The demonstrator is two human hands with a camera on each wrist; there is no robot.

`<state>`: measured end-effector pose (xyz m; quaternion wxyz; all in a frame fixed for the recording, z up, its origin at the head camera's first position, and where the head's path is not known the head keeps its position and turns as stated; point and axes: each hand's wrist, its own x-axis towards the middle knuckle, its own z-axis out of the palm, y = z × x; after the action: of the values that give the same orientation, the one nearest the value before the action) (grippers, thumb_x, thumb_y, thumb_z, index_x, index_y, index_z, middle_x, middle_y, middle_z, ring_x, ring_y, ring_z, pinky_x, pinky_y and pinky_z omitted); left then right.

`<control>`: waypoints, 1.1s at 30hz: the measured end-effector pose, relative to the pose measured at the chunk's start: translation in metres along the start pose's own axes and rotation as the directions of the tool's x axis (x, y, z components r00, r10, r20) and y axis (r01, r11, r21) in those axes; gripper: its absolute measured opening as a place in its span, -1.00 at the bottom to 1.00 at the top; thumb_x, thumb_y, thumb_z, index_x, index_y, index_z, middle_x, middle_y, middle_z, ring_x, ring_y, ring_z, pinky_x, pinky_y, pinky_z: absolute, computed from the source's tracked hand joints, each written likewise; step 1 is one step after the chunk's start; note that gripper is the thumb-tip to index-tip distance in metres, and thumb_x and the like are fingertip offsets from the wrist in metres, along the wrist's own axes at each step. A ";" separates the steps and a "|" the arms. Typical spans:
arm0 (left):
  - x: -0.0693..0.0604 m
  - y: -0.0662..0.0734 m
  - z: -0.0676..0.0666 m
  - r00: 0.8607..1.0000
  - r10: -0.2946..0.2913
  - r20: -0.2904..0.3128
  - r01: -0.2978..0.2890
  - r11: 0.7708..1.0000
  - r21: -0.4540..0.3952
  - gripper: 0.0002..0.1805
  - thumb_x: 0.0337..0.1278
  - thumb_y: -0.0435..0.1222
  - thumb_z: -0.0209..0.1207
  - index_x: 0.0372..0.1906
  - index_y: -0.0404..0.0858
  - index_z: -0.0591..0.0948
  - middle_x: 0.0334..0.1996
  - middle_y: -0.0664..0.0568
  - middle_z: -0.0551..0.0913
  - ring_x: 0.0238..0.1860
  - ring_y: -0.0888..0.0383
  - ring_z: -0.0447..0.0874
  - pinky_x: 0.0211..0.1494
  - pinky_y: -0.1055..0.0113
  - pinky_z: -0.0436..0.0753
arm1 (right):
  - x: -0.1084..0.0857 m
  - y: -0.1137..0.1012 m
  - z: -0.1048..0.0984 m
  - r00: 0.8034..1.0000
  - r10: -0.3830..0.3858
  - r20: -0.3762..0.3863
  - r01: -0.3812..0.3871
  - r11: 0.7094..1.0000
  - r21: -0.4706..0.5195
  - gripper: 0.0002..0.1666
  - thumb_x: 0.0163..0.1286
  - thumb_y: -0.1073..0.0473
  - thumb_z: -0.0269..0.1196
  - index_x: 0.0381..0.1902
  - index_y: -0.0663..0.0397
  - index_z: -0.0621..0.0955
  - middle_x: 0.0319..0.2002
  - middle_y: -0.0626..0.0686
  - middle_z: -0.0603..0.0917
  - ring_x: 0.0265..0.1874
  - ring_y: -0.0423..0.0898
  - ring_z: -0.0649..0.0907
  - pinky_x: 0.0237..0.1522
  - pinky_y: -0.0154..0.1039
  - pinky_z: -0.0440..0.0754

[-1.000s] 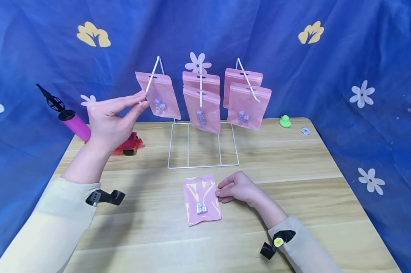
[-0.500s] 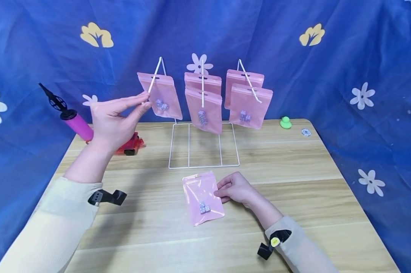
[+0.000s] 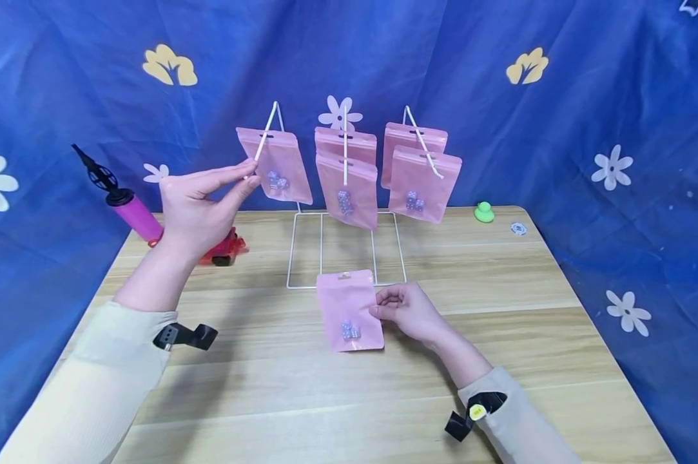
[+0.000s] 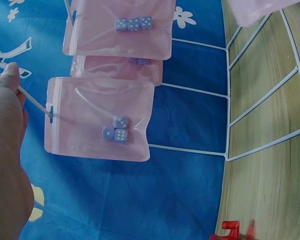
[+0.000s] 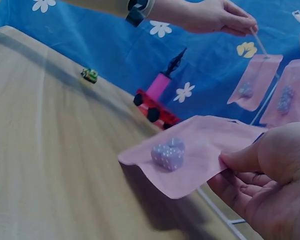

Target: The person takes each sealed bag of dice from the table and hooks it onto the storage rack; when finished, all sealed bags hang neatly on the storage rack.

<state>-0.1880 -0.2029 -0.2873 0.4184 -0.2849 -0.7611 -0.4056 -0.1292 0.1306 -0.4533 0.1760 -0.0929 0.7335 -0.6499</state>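
My left hand (image 3: 200,206) pinches the front end of the left hook (image 3: 265,135) on a white wire rack (image 3: 349,287). One pink zip bag (image 3: 287,158) with purple dice hangs on that hook. My right hand (image 3: 409,312) holds another pink zip bag (image 3: 351,296) by its right edge, thumb on top. This bag is tilted, raised off the table in the right wrist view, with several purple dice (image 5: 169,154) inside. Two pink bags hang on the middle hook (image 3: 345,145), the front bag (image 4: 100,120) of the left hook being nearest in the left wrist view.
On the right hook hang two more pink bags (image 3: 424,183). A red toy vehicle (image 3: 223,250) and a magenta pump (image 3: 136,216) stand at the left. The green duck (image 3: 484,212) and a poker chip (image 3: 518,229) sit at the back right. A blue curtain (image 3: 470,51) backs the table.
My right hand has lifted the pink bag off the table and moved it up and away, toward the rack's base. My left hand stays on the left hook.
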 end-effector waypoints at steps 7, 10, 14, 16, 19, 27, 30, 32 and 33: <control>0.000 -0.003 -0.001 1.000 0.003 0.015 -0.003 1.000 0.019 -0.64 0.00 -0.63 0.51 -0.04 -0.37 0.83 -0.07 -0.15 0.82 0.00 0.47 0.74 0.09 0.54 0.65 | -0.005 -0.024 -0.012 0.994 -0.099 -0.054 0.093 0.990 -0.108 -0.93 0.37 0.43 0.41 -0.22 0.35 0.71 -0.31 0.12 0.79 -0.35 -0.10 0.75 -0.29 -0.23 0.77; 0.000 -0.004 -0.001 1.000 0.007 0.023 -0.007 1.000 0.016 -0.64 0.01 -0.62 0.50 -0.04 -0.37 0.83 -0.07 -0.14 0.82 0.01 0.46 0.74 0.09 0.54 0.66 | -0.008 -0.035 -0.018 0.983 -0.174 -0.065 0.164 0.976 -0.142 -0.96 0.36 0.46 0.40 -0.25 0.32 0.73 -0.32 0.15 0.80 -0.38 -0.07 0.75 -0.32 -0.22 0.77; 0.000 -0.008 -0.001 1.000 0.017 0.024 -0.018 1.000 0.017 -0.65 0.00 -0.62 0.51 -0.04 -0.37 0.83 -0.08 -0.14 0.82 0.01 0.45 0.75 0.08 0.55 0.65 | -0.011 -0.049 -0.024 0.960 -0.265 -0.095 0.251 0.958 -0.137 -0.94 0.35 0.50 0.39 -0.28 0.32 0.74 -0.34 0.17 0.79 -0.41 -0.08 0.74 -0.38 -0.33 0.71; 0.000 -0.010 -0.001 0.999 0.023 0.026 -0.023 1.000 0.021 -0.65 0.00 -0.62 0.51 -0.05 -0.36 0.83 -0.08 -0.14 0.82 0.02 0.45 0.74 0.08 0.56 0.65 | -0.013 -0.057 -0.027 0.948 -0.295 -0.118 0.280 0.951 -0.131 -0.93 0.34 0.50 0.40 -0.30 0.30 0.74 -0.35 0.17 0.79 -0.44 -0.09 0.72 -0.42 -0.36 0.68; 0.000 -0.013 -0.002 0.999 0.024 0.028 -0.025 0.999 0.024 -0.65 0.00 -0.61 0.52 -0.05 -0.35 0.84 -0.08 -0.13 0.82 0.01 0.44 0.75 0.08 0.56 0.65 | -0.015 -0.067 -0.030 0.929 -0.334 -0.157 0.315 0.940 -0.134 -0.91 0.33 0.50 0.41 -0.32 0.28 0.74 -0.37 0.16 0.79 -0.46 -0.11 0.71 -0.45 -0.37 0.65; 0.000 -0.018 -0.004 0.999 0.022 0.039 -0.024 0.999 0.041 -0.63 0.00 -0.57 0.54 -0.03 -0.30 0.85 -0.07 -0.10 0.82 0.01 0.46 0.74 0.12 0.53 0.65 | -0.014 -0.093 -0.038 0.859 -0.464 -0.216 0.446 0.886 -0.129 -0.90 0.26 0.57 0.44 -0.28 0.45 0.72 -0.38 0.15 0.79 -0.45 -0.14 0.72 -0.42 -0.37 0.69; 0.000 -0.019 -0.006 0.999 0.014 0.048 -0.017 0.998 0.063 -0.61 0.01 -0.53 0.56 0.01 -0.27 0.84 -0.04 -0.07 0.82 0.03 0.50 0.72 0.16 0.52 0.64 | -0.012 -0.102 -0.038 0.835 -0.511 -0.204 0.491 0.859 -0.144 -0.90 0.25 0.59 0.44 -0.28 0.47 0.72 -0.37 0.13 0.80 -0.45 -0.14 0.72 -0.42 -0.37 0.69; 0.000 -0.019 -0.008 0.998 0.010 0.055 -0.014 0.997 0.080 -0.58 0.01 -0.50 0.57 0.04 -0.26 0.83 -0.01 -0.04 0.81 0.06 0.51 0.70 0.19 0.51 0.63 | -0.010 -0.108 -0.037 0.821 -0.538 -0.191 0.516 0.842 -0.154 -0.90 0.25 0.59 0.44 -0.28 0.46 0.72 -0.37 0.13 0.80 -0.45 -0.14 0.73 -0.42 -0.36 0.71; -0.001 -0.019 -0.008 0.998 0.007 0.055 -0.012 0.996 0.083 -0.57 -0.01 -0.50 0.58 0.04 -0.27 0.83 0.00 -0.03 0.81 0.06 0.50 0.70 0.19 0.50 0.63 | -0.008 -0.111 -0.037 0.814 -0.552 -0.181 0.530 0.833 -0.157 -0.90 0.26 0.59 0.43 -0.27 0.46 0.73 -0.36 0.16 0.80 -0.45 -0.14 0.74 -0.41 -0.36 0.72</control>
<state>-0.1986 -0.2195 -0.2922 0.4109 -0.2818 -0.7871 -0.3637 -0.1456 0.1522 -0.3391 -0.1026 -0.2341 0.7228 -0.6421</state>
